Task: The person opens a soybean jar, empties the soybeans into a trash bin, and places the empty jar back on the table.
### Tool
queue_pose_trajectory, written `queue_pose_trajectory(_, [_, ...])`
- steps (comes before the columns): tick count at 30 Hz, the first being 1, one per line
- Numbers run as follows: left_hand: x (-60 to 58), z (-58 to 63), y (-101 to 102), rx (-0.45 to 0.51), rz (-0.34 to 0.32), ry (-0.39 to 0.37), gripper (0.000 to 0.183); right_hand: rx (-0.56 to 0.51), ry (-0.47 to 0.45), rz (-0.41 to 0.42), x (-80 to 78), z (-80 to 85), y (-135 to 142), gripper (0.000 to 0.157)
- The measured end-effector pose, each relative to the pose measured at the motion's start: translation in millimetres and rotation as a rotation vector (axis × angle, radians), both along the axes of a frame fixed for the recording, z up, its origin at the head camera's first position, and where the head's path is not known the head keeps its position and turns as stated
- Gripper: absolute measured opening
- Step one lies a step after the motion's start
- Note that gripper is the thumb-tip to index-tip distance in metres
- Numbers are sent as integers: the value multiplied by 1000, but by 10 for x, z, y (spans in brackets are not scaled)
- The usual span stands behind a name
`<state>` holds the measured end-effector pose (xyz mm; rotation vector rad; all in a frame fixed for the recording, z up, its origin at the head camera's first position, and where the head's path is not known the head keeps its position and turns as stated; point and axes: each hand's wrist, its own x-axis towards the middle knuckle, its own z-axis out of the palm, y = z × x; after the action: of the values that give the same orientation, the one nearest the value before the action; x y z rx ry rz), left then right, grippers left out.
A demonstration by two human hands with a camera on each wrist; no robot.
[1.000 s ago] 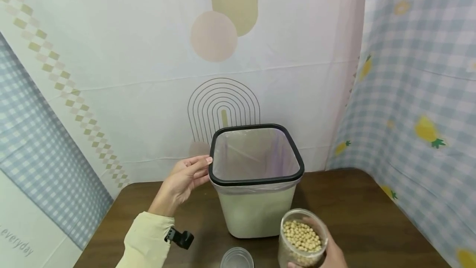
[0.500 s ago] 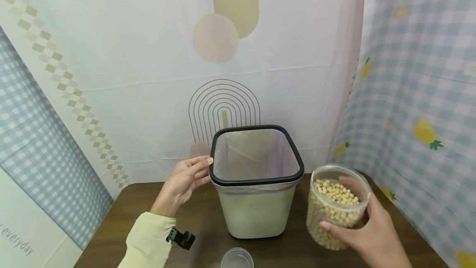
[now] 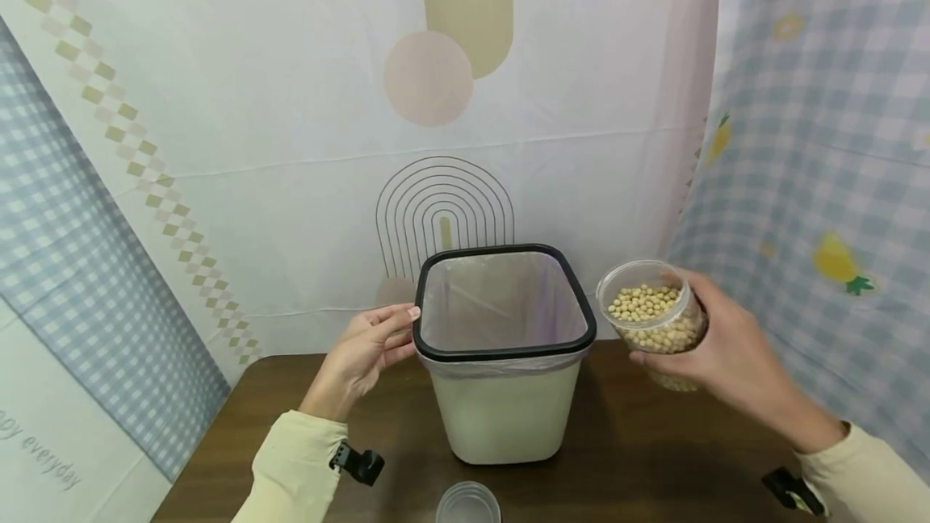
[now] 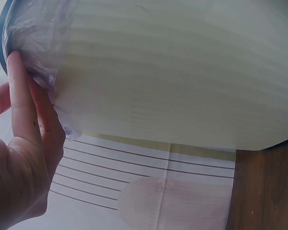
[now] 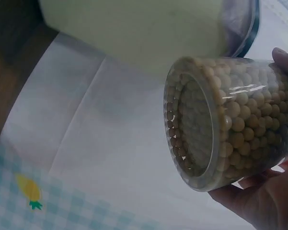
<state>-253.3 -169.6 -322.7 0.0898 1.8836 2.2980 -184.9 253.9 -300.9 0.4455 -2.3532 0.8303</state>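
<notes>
Apparently a positioning step calling for controlled tilt: right hand [image 3: 730,353] grips jar [image 3: 668,333] at bin [image 3: 504,410]'s three o'clock, straight-fingered left hand [image 3: 363,348] touches its nine.

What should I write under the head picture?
Left fingers touch a plastic-lined wastebasket; right fingers grip an open jar of soybeans.

Wooden table [image 3: 654,466], checked pineapple cloth [image 3: 814,184]

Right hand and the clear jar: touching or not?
Touching. The head view shows the right hand wrapped round the side of the clear jar, with no gap between palm and wall.
</notes>
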Motion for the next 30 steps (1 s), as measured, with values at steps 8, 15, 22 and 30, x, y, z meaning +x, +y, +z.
queue_pose_trajectory(8, [-11, -13, 6, -15, 27, -19, 50, 170, 90, 93, -321, 111, -9, 102])
queue_pose_trajectory(15, [-21, -3, 29, -14, 13, -16, 50, 252, 158, 151, -513, 172, 13, 99])
queue_pose_trajectory(22, [-20, 2, 33, -5, 0, -28, 48, 316, 125, 167, -589, 245, 52, 102])
queue_pose_trajectory(30, [-24, -21, 41, 5, -9, -24, 48, 432, 140, 162, -630, 347, 63, 105])
